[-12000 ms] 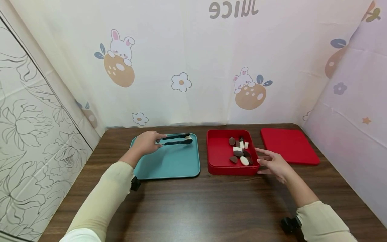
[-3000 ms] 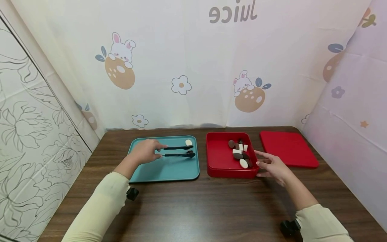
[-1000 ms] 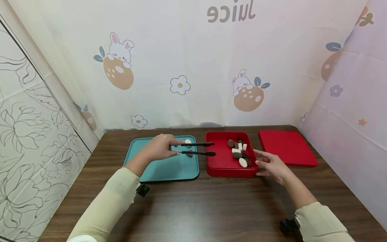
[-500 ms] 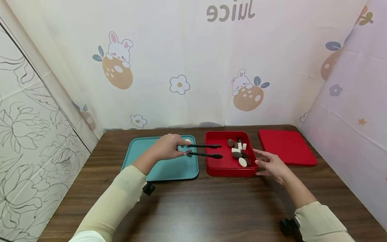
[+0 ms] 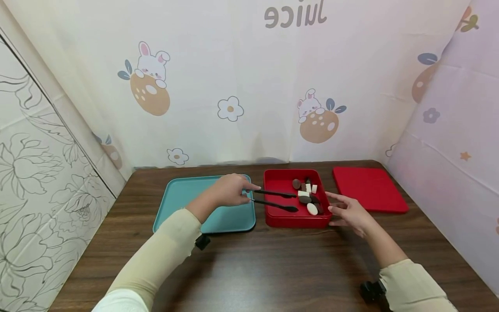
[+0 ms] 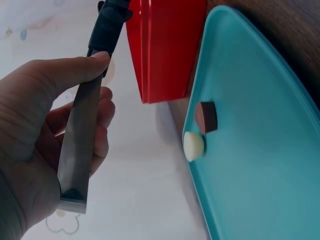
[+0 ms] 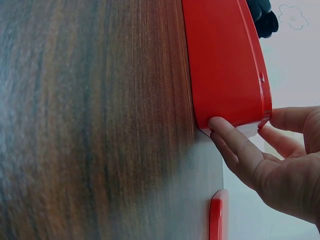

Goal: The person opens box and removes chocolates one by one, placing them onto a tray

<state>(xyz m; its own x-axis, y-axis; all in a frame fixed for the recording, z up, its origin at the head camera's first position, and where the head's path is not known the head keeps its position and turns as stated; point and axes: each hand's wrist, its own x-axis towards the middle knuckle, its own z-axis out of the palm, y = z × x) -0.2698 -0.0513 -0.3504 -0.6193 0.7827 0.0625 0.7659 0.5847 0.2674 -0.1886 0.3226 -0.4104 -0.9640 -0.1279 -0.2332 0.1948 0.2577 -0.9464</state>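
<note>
Tongs [image 5: 276, 204] now farther right, tips [image 5: 290, 209] outside left wrist view

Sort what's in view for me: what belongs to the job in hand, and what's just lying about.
In the job:
- tongs, held in the left hand
- red box, touched by the right hand
- brown and white pieces in the box
- likely the teal tray, with two pieces on it

Apparently just lying about:
- flat red panel, possibly a lid
</note>
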